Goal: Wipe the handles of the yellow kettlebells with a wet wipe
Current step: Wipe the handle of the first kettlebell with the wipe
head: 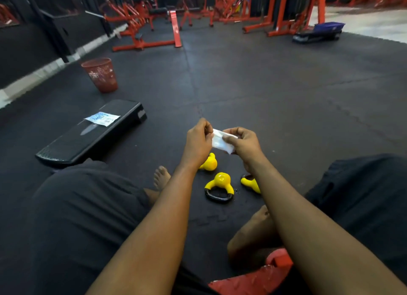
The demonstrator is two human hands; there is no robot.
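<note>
Three yellow kettlebells lie on the black floor mat between my legs. The middle kettlebell (220, 182) lies on its side with its black handle (218, 196) pointing towards me. The far one (209, 162) is partly behind my left wrist, and the right one (251, 183) is partly behind my right forearm. Above them I hold a folded white wet wipe (221, 143) in both hands. My left hand (198, 140) pinches its left edge. My right hand (242, 141) grips its right side with the thumb on top.
A black step platform (72, 145) lies at the left with a wipes packet (102, 118) on it. A red mesh waste basket (100, 74) stands behind it. Red gym machines (154, 30) line the back. A red object (259, 277) sits under me.
</note>
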